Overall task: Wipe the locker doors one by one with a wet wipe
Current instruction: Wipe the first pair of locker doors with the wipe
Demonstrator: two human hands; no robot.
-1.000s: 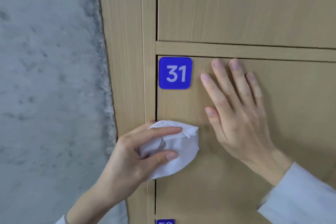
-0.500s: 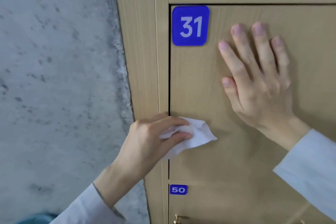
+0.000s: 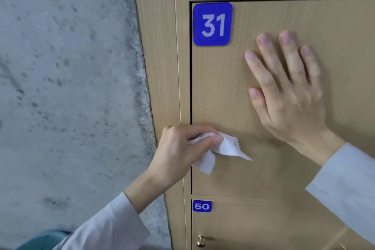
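The left hand (image 3: 180,148) grips the white wet wipe (image 3: 219,152) low at the left edge of door 31 (image 3: 233,87); the right hand (image 3: 284,91) lies flat and open on that door. Best to press the wipe flat and rub all the way across; keep the door held still.

We grip the wet wipe (image 3: 218,151) in our left hand (image 3: 180,152) at the left edge of locker door 31 (image 3: 223,91), our right hand (image 3: 288,95) flat on it.
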